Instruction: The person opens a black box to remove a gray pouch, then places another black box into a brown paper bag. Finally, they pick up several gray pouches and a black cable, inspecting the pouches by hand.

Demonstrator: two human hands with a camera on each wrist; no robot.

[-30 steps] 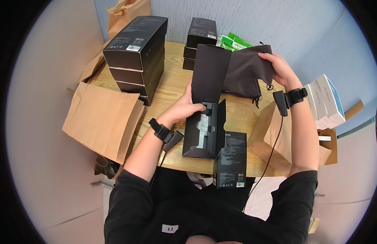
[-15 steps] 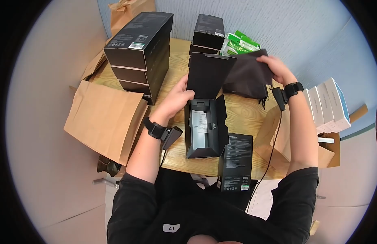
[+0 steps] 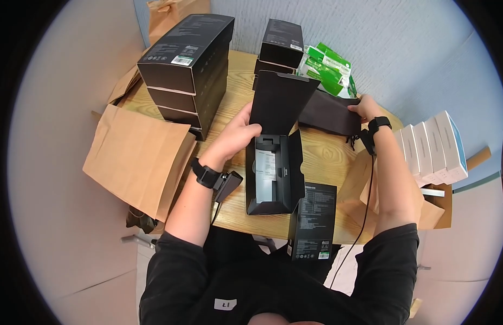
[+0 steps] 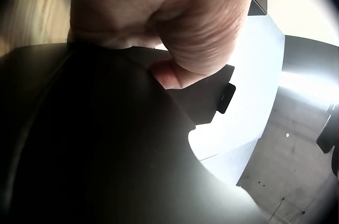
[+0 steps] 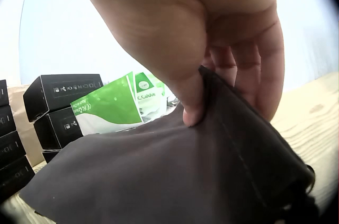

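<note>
A black box [image 3: 294,184] stands with its lid raised, a pale printed sheet [image 3: 265,176] inside it. My left hand [image 3: 233,136] grips the box's far left side by the lid; in the left wrist view that hand [image 4: 169,17] has its thumb over a black edge. At the back right lies a dark cloth pouch [image 3: 328,115] with drawstrings. My right hand [image 3: 366,108] pinches its right edge; the right wrist view shows the thumb and fingers of the hand [image 5: 212,38] on either side of the pouch's fabric [image 5: 153,171].
Stacked black boxes [image 3: 178,70] stand at the left and more [image 3: 281,43] at the back. Green-and-white packets [image 3: 327,70] lie behind the pouch. A paper bag [image 3: 135,157] is at the left, white boxes [image 3: 433,149] at the right, another black box [image 3: 315,222] at the front edge.
The right hand has lowered the pouch towards the table, uncovering more of the green packets. The left hand's thumb has drawn back from the box's inside, and the lid has tilted.
</note>
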